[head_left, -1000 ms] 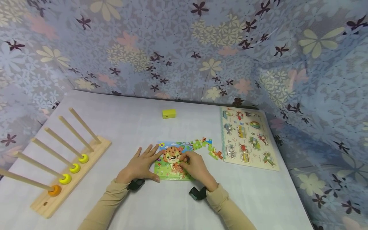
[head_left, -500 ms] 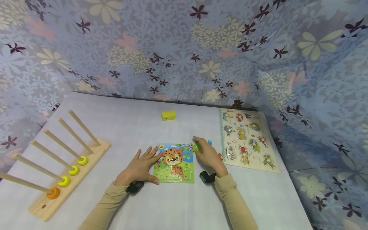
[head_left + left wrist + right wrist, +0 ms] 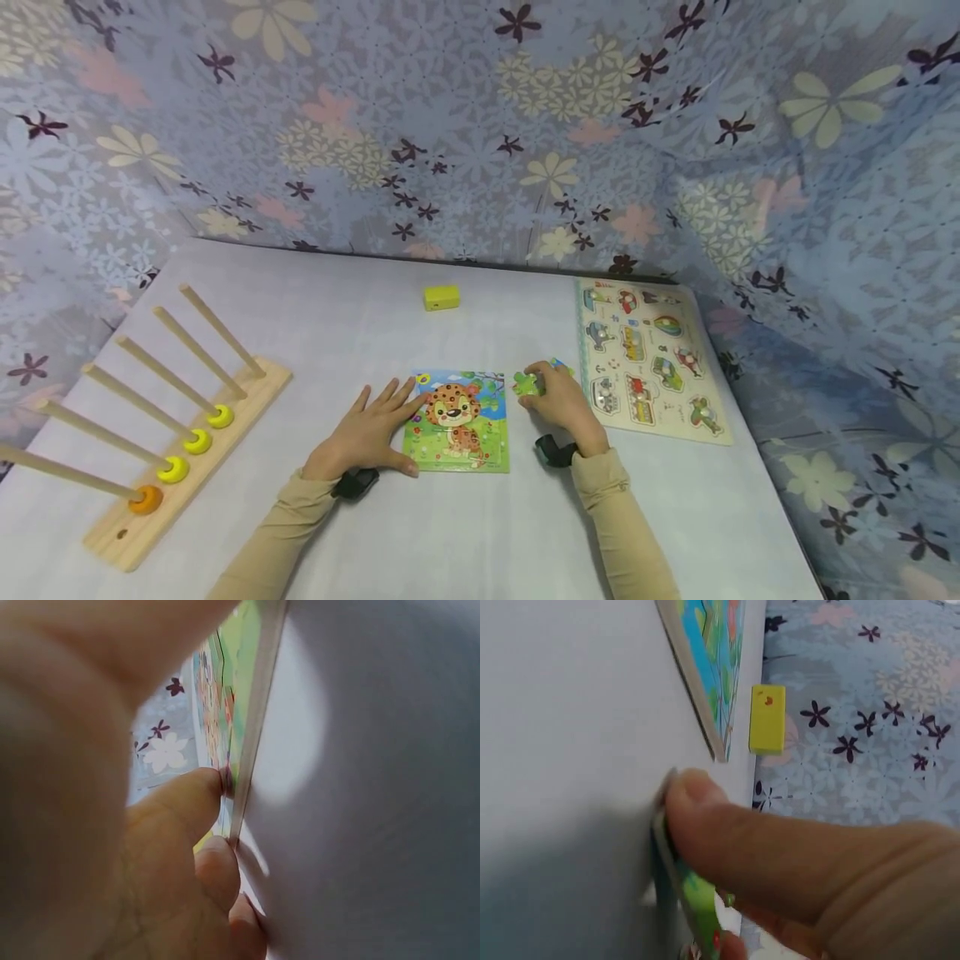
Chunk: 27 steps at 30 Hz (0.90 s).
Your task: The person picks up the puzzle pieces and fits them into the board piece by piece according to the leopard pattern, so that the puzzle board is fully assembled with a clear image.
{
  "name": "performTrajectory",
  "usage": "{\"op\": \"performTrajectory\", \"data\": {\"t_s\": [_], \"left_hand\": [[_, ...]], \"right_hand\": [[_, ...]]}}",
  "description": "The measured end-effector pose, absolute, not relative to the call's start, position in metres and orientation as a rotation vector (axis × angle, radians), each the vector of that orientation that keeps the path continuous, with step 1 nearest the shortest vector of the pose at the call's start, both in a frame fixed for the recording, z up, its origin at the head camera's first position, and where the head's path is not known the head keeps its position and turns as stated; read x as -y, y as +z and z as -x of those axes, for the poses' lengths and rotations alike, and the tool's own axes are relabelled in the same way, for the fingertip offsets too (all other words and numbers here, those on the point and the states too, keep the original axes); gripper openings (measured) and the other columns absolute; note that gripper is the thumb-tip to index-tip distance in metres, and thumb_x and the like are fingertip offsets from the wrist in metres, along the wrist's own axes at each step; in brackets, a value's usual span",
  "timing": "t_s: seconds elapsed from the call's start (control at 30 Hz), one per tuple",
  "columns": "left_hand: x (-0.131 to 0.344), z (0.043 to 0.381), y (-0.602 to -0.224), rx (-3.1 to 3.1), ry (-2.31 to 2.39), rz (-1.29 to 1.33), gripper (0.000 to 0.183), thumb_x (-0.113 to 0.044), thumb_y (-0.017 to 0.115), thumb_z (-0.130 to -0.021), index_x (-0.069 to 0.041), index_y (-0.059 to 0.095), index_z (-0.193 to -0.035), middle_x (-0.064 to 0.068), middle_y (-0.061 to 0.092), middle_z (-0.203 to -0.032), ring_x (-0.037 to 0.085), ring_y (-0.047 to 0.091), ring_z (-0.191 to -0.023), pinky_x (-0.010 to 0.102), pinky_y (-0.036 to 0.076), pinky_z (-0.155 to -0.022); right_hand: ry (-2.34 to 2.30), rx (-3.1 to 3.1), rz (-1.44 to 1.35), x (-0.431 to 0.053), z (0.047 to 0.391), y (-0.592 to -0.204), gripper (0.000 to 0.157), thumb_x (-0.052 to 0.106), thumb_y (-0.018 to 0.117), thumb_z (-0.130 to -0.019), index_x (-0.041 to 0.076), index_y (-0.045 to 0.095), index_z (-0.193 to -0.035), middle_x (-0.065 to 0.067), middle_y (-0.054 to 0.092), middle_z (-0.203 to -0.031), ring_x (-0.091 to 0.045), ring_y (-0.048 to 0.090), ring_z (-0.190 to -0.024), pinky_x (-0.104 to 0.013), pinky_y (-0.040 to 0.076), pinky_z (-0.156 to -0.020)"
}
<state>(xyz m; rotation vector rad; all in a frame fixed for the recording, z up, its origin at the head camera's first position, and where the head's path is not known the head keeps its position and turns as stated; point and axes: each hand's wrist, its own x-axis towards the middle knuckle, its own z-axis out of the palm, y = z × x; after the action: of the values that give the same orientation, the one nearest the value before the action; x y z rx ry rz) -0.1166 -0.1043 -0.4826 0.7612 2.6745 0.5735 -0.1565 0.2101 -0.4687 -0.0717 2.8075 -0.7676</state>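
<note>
A puzzle board with a spotted cartoon leopard (image 3: 457, 425) lies flat mid-table. My left hand (image 3: 367, 437) rests at its left side, fingers spread and fingertips on the edge; in the left wrist view, fingers touch the rim of the board (image 3: 247, 667). To the right of the board, my right hand (image 3: 564, 404) pinches a green puzzle piece (image 3: 527, 383). The right wrist view shows the thumb against this green piece (image 3: 699, 900), apart from the board's corner. A bit of blue puzzle piece (image 3: 561, 364) peeks out behind the right hand, which hides the rest.
A yellow block (image 3: 441, 297) sits behind the board. At the left stands a wooden peg rack (image 3: 187, 467) with yellow and orange rings. On the right lies a vehicle peg puzzle (image 3: 648, 358). A floral cloth (image 3: 480, 125) hangs behind the table.
My right hand has left the leopard picture and moved right to the loose pieces. It now holds a green piece away from the board's upper right corner. The left hand stays put.
</note>
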Motion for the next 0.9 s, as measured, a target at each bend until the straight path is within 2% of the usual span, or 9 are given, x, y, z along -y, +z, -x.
{"op": "performTrajectory", "data": {"t_s": [0.1, 0.27, 0.37, 0.6, 0.9], "left_hand": [[0.104, 0.117, -0.483, -2.671, 0.570, -0.776, 0.111, -0.056, 0.080, -0.066, -0.019, 0.026, -0.155, 0.011, 0.013, -0.163, 0.037, 0.010, -0.151, 0.066, 0.004, -0.118], [0.103, 0.119, -0.483, -2.668, 0.589, -0.785, 0.110, -0.056, 0.081, -0.065, -0.020, 0.027, -0.154, 0.011, 0.014, -0.163, 0.038, 0.010, -0.151, 0.066, 0.004, -0.117], [0.104, 0.119, -0.482, -2.668, 0.584, -0.772, 0.111, -0.056, 0.081, -0.065, -0.019, 0.027, -0.154, 0.011, 0.014, -0.163, 0.038, 0.010, -0.151, 0.066, 0.004, -0.118], [0.104, 0.118, -0.482, -2.663, 0.577, -0.757, 0.111, -0.057, 0.081, -0.065, -0.020, 0.027, -0.155, 0.010, 0.013, -0.164, 0.037, 0.010, -0.151, 0.066, 0.003, -0.118], [0.104, 0.119, -0.486, -2.683, 0.551, -0.768, 0.110, -0.058, 0.079, -0.066, -0.019, 0.027, -0.154, 0.010, 0.014, -0.164, 0.037, 0.011, -0.151, 0.066, 0.005, -0.118]], "right_hand": [[-0.824, -2.819, 0.026, -0.213, 0.156, -0.466, 0.042, 0.021, 0.071, -0.088, 0.003, 0.058, -0.124, -0.015, 0.062, -0.100, -0.024, 0.058, -0.083, -0.034, 0.049, -0.069], [-0.957, -2.858, -0.044, -0.218, 0.156, -0.461, 0.020, 0.021, 0.065, -0.093, 0.004, 0.065, -0.103, -0.008, 0.059, -0.077, -0.017, 0.050, -0.059, -0.027, 0.040, -0.051], [-1.114, -2.779, -0.046, -0.218, 0.155, -0.458, 0.015, 0.020, 0.062, -0.095, 0.005, 0.065, -0.095, -0.007, 0.061, -0.074, -0.015, 0.051, -0.054, -0.026, 0.039, -0.047], [-1.352, -2.478, 0.147, -0.189, 0.147, -0.458, 0.012, 0.013, 0.060, -0.096, 0.001, 0.064, -0.097, -0.008, 0.064, -0.076, -0.015, 0.057, -0.056, -0.027, 0.047, -0.053], [-1.276, -2.393, 0.385, -0.131, 0.122, -0.472, 0.010, 0.014, 0.061, -0.095, 0.005, 0.064, -0.092, -0.002, 0.064, -0.068, -0.009, 0.055, -0.048, -0.023, 0.047, -0.046]]}}
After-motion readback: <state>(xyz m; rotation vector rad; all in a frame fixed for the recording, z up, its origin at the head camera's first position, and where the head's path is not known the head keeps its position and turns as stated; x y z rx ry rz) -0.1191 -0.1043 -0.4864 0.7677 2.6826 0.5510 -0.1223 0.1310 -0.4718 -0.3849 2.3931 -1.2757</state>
